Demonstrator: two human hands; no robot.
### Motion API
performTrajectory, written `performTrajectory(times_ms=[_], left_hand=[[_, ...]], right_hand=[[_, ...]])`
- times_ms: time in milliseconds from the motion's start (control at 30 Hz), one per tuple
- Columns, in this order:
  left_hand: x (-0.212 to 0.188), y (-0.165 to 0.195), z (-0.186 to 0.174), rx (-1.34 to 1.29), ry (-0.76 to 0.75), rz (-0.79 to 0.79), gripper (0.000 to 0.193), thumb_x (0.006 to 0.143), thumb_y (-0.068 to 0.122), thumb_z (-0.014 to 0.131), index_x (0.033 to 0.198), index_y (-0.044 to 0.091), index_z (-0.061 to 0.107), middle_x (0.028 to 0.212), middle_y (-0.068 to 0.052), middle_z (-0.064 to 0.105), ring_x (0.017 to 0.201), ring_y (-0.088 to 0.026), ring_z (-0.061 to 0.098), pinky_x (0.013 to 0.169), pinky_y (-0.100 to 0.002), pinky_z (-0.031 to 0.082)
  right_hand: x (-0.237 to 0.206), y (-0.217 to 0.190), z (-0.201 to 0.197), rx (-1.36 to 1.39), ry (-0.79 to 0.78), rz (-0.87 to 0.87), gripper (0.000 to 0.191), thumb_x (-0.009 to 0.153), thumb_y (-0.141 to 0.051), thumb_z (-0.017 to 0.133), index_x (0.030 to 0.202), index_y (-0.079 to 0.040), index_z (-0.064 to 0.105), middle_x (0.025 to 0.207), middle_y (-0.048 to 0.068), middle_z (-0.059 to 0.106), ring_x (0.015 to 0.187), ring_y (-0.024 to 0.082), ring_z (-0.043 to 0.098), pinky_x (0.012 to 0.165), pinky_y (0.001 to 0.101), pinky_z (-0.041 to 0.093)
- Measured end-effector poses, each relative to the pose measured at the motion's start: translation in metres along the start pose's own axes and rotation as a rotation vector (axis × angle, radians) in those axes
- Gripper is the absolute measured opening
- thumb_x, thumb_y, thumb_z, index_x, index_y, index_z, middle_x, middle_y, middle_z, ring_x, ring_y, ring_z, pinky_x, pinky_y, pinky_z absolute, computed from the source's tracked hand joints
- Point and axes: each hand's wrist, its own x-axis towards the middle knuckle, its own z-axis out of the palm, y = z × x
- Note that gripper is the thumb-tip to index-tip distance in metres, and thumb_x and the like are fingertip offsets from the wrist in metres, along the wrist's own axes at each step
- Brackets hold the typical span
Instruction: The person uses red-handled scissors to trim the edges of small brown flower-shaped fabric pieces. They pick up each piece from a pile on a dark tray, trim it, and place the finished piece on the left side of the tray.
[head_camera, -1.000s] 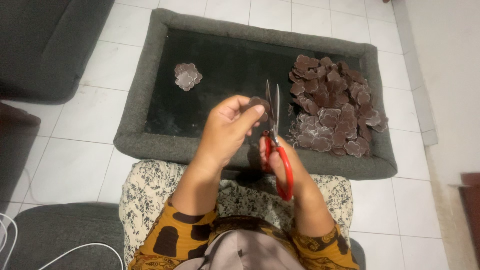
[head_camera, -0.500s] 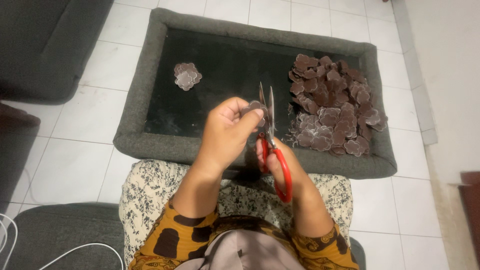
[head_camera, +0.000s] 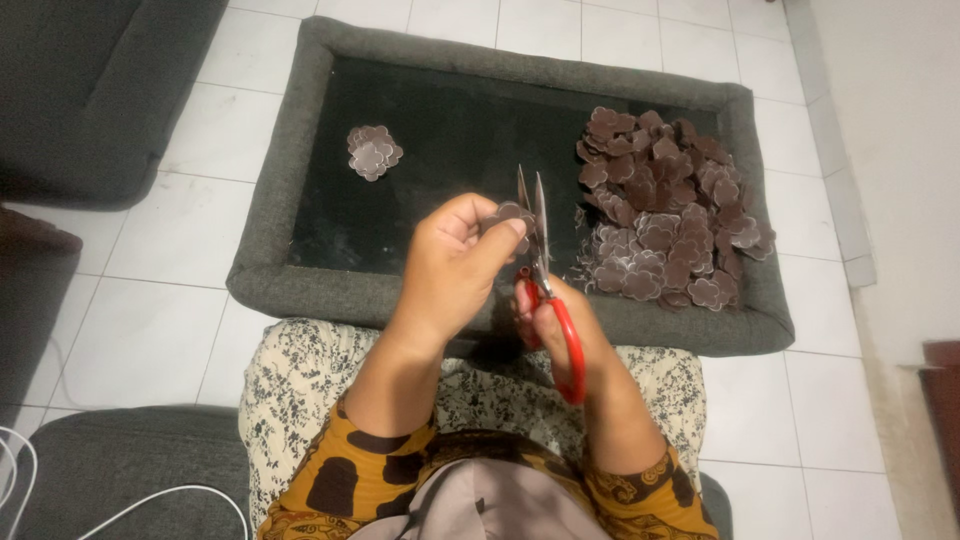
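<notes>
My left hand (head_camera: 455, 262) pinches a small brown flower-shaped piece (head_camera: 507, 213) between thumb and fingers. My right hand (head_camera: 560, 322) grips red-handled scissors (head_camera: 545, 270), whose blades point up and away and sit nearly together against the piece's right edge. Both hands hover over the near rim of a grey-bordered black tray (head_camera: 300, 150). A large heap of brown flower-shaped pieces (head_camera: 665, 222) fills the tray's right side. A small stack of the same pieces (head_camera: 373, 152) lies at its upper left.
The tray rests on a white tiled floor (head_camera: 170, 220). Grey cushions lie at the upper left (head_camera: 90, 80) and lower left (head_camera: 120, 470). A white cable (head_camera: 30, 480) runs along the lower left. A patterned cloth (head_camera: 300, 380) covers my lap.
The scissor blades have drawn closer together on the piece. My hands stay in nearly the same spot over the tray's near rim.
</notes>
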Motion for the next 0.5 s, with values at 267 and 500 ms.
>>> performTrajectory(times_ms=[267, 500], left_hand=[[0.0003, 0.001, -0.0006, -0.028, -0.01, -0.014, 0.006, 0.097, 0.006, 0.066, 0.099, 0.0, 0.067, 0.091, -0.004, 0.071, 0.082, -0.008, 0.065, 0.076, -0.023, 0.055], [0.0013, 0.0052, -0.001, -0.073, -0.022, -0.016, 0.004, 0.097, 0.004, 0.066, 0.097, 0.0, 0.066, 0.087, -0.003, 0.068, 0.079, -0.007, 0.062, 0.072, -0.023, 0.052]], right_hand=[[-0.0015, 0.0045, -0.0029, 0.104, -0.01, 0.035, 0.058, 0.094, -0.066, 0.064, 0.096, -0.01, 0.051, 0.079, -0.004, 0.043, 0.066, 0.007, 0.038, 0.055, 0.0231, 0.031], [-0.0004, 0.005, -0.0096, 0.067, -0.011, 0.04, 0.054, 0.094, -0.062, 0.065, 0.093, -0.01, 0.051, 0.079, -0.004, 0.047, 0.064, 0.006, 0.04, 0.053, 0.0219, 0.032]])
